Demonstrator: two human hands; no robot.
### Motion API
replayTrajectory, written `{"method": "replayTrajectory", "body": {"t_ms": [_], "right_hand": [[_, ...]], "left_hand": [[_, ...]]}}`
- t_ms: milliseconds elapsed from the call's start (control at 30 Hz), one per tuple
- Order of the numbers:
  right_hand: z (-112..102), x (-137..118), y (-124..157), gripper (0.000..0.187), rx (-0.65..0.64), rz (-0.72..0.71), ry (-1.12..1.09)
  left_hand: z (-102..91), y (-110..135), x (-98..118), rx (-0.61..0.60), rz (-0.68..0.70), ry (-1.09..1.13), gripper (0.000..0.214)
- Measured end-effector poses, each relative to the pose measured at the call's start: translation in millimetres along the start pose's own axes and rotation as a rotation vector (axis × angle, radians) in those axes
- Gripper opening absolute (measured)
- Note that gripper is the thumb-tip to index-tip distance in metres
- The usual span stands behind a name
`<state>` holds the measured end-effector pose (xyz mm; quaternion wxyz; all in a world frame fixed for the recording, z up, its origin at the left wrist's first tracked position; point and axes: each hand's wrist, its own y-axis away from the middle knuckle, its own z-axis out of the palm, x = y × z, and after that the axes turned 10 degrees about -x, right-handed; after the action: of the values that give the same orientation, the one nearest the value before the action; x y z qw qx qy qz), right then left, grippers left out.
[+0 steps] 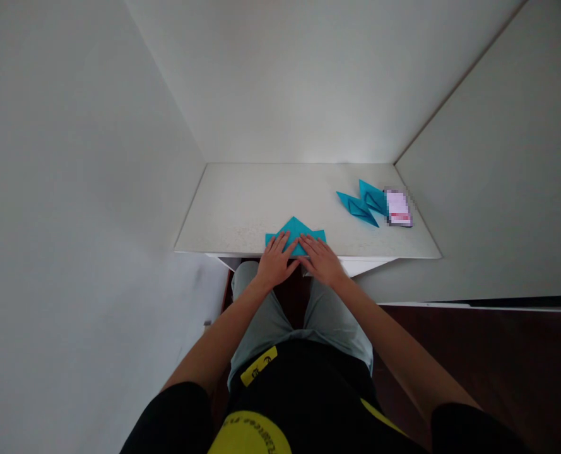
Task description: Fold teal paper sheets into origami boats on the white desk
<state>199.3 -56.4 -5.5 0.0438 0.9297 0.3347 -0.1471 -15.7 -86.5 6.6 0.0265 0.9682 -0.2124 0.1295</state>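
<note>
From the head camera, the left hand (pixel 275 257) and the right hand (pixel 322 258) lay flat, fingers spread, pressing on a folded blue paper shape (pixel 295 231) at the near edge of the white table (pixel 242 208). At two o'clock from it sat two folded blue paper boats (pixel 363 203) beside a blurred small card (pixel 398 207).

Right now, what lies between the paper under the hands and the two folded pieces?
Only bare white table lies between the blue paper and the two folded pieces, in the head view.
</note>
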Motion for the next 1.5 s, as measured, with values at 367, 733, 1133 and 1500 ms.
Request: {"method": "replayTrajectory", "body": {"t_ms": [367, 733, 1133, 1500], "right_hand": [[-7, 43, 28, 0.07, 0.038, 0.066, 0.042], [-24, 42, 34, 0.03, 0.051, 0.091, -0.024], [-63, 96, -22, 0.028, 0.137, 0.145, -0.563], [-40, 85, -15, 0.042, 0.047, -0.035, -0.094]], "left_hand": [[-4.6, 16, -47, -0.008, -0.026, -0.018, 0.067], [-40.5, 19, -48, 0.078, -0.115, 0.142, 0.024], [-56.1, -49, -82, 0.014, -0.153, 0.783, 0.019], [-31.6, -35, -58, 0.011, 0.028, 0.099, 0.043]]}}
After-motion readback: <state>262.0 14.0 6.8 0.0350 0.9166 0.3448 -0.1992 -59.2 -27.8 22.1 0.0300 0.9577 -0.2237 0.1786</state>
